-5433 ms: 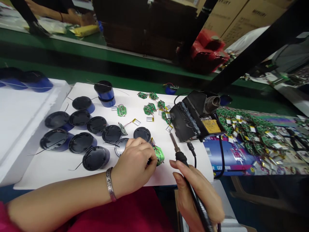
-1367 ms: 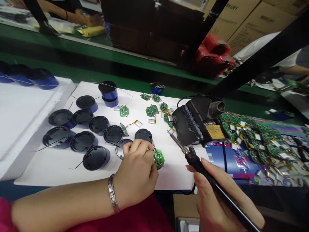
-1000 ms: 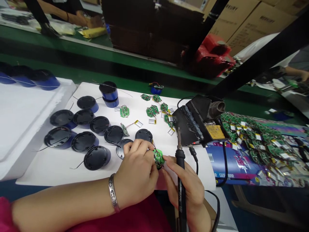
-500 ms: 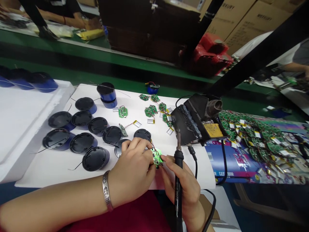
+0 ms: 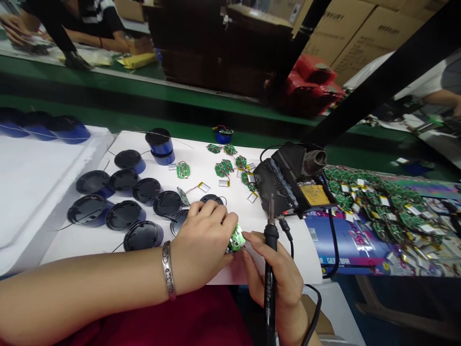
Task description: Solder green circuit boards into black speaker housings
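A green circuit board [image 5: 236, 239] is pinched in my left hand [image 5: 204, 245], whose fingers cover most of it. My right hand [image 5: 279, 271] is closed around a soldering iron [image 5: 271, 278]. The iron's tip points up and away, clear of the board, while the index fingertip of the same hand is at the board's right edge. Just beyond my left hand sits a blue round case with a black top [image 5: 212, 198], partly hidden by the knuckles. Several more such cases [image 5: 123, 214] stand to the left on the white sheet [image 5: 230, 204].
A black soldering iron stand [image 5: 279, 180] with a yellow sponge [image 5: 314, 194] is at the right. Loose boards [image 5: 224, 167] with small batteries [image 5: 224, 183] lie ahead. Beyond the stand is a heap of boards [image 5: 382, 202]. A white foam tray [image 5: 46, 192] is at the left. Co-workers' arms show behind.
The board has tilted in my left hand, which now covers more of it. My right hand and the iron have shifted slightly right. The view has moved a little.
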The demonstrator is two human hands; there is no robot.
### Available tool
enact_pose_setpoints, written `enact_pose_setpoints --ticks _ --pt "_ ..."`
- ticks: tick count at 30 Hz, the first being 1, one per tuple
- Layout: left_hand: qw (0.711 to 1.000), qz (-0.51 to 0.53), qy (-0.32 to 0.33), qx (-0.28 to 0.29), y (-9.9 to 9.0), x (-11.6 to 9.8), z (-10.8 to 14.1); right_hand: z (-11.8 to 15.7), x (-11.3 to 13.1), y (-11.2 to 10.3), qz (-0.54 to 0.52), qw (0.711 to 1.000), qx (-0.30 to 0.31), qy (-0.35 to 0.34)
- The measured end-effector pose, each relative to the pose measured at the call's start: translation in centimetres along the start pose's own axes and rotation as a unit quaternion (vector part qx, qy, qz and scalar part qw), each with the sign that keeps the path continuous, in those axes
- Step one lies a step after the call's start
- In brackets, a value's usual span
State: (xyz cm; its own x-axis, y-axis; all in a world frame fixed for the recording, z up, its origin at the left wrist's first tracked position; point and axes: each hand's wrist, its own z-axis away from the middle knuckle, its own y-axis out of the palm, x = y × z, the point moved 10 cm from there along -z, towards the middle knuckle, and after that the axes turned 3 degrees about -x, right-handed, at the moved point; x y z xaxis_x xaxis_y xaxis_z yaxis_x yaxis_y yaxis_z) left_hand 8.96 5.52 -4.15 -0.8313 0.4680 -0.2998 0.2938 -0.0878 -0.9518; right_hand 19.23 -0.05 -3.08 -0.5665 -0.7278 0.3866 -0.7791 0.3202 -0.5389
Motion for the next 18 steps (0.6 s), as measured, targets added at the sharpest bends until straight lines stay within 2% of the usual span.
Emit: enact_pose_setpoints --ticks 6,8,10,12,13,14,16,18 --pt "0.997 -0.028 0.061 0.046 0.5 -1.0 -0.7 -0.7 0.2 -0.9 0.01 1.0 -0.016 -0.015" --pt "0.995 -0.03 0.08 0.046 0.0 -1.5 -0.7 -1.1 0.5 -1.5 0.026 1.0 -0.006 -0.017" --pt "0.995 -0.027 0.095 0.024 -1.5 -1.9 -0.6 -1.2 1.1 -2.0 0.033 0.999 0.013 -0.029" --pt "0.994 -0.028 0.105 -0.006 -3.7 -1.9 -0.9 -1.2 1.3 -2.8 0.039 0.999 0.01 -0.028" --pt "0.994 -0.033 0.105 -0.019 -5.0 -1.6 -1.3 -1.2 0.5 -3.6 0.058 0.998 -0.023 0.018" --pt "0.994 -0.044 0.099 -0.031 -6.3 -1.0 -2.1 -1.1 -0.1 -4.6 0.071 0.994 -0.062 0.051" --pt "0.993 -0.077 0.072 -0.052 -8.7 1.1 -4.5 -1.0 0.5 -4.9 0.043 0.996 -0.082 0.014" --pt "0.989 -0.115 0.026 -0.086 -11.0 4.4 -7.8 -1.0 1.1 -4.8 0.021 0.996 -0.085 -0.011"
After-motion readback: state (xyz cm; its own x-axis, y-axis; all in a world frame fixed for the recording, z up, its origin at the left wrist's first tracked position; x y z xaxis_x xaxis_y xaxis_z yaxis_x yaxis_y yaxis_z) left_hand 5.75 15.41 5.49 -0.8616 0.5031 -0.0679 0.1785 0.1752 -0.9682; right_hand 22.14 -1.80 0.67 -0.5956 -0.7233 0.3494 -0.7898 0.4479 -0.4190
